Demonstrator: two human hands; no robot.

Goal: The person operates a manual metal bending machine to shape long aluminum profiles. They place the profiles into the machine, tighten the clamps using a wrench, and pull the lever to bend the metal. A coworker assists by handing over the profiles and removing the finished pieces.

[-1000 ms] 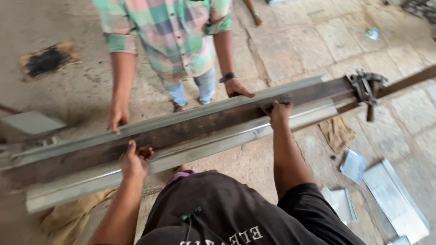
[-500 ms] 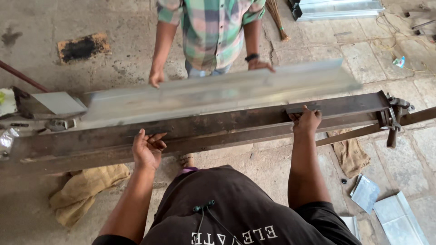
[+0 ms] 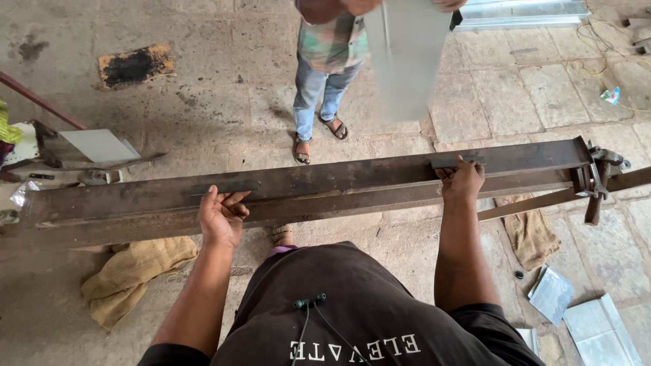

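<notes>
A long rusty steel folding beam [image 3: 339, 183] lies across the floor in front of me. My left hand [image 3: 220, 217] grips its near edge left of centre, fingers curled onto the top by a small flat plate [image 3: 224, 188]. My right hand [image 3: 462, 179] grips the beam further right, fingertips on another small plate [image 3: 456, 161]. Across the beam stands another person [image 3: 325, 74] in a checked shirt and jeans, holding a grey metal sheet [image 3: 407, 57] upright and blurred.
A clamp lever [image 3: 597, 183] sits at the beam's right end. Burlap cloths [image 3: 132, 268] [image 3: 529, 230] lie on the stone floor. Sheet metal offcuts [image 3: 583, 318] rest at lower right, a grey sheet piece [image 3: 98, 144] at left, folded sheets [image 3: 522, 12] at top right.
The long metal sheet has left the beam: the other person lifted it and turned it upright. My hands have stayed on the beam's near edge.
</notes>
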